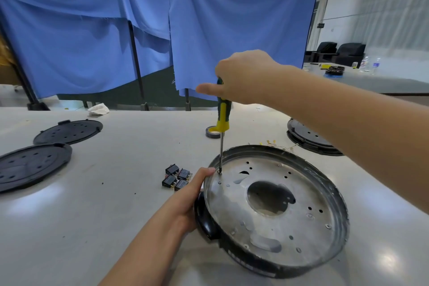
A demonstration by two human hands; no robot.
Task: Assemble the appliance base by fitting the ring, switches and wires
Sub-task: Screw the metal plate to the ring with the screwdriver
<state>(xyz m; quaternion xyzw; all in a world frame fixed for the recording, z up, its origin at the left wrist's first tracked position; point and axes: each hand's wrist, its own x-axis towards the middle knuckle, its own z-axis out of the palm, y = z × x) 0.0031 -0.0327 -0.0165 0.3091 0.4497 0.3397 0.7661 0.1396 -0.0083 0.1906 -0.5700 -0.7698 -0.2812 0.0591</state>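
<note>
Yellow and green plastic shows below my right hand [241,76], which is clenched around the handle of a screwdriver [222,121] held upright, thumb pointing out to the left, forearm reaching in from the right edge. Its thin steel shaft runs straight down and the tip sits on a screw at the left part of the silver metal plate.

My left hand [185,199] comes up from the bottom edge and grasps the left rim of the round black appliance base [276,202], thumb lying along the rim just beside the screwdriver tip, fingers wrapped round the outside by a black lug. The base lies on the grey table [111,227] directly beneath my right hand. Its inner plate is dull silver, pierced with small holes and several screws, with a large round opening in the middle; the surrounding wall is dark and scuffed.

Just left of my left hand lie four small black rocker switches [177,177] in a cluster. Thin wires with gold terminals [278,145] lie just beyond the base's far rim, below my right forearm. A roll of dark tape [212,132] sits behind the screwdriver shaft.
</note>
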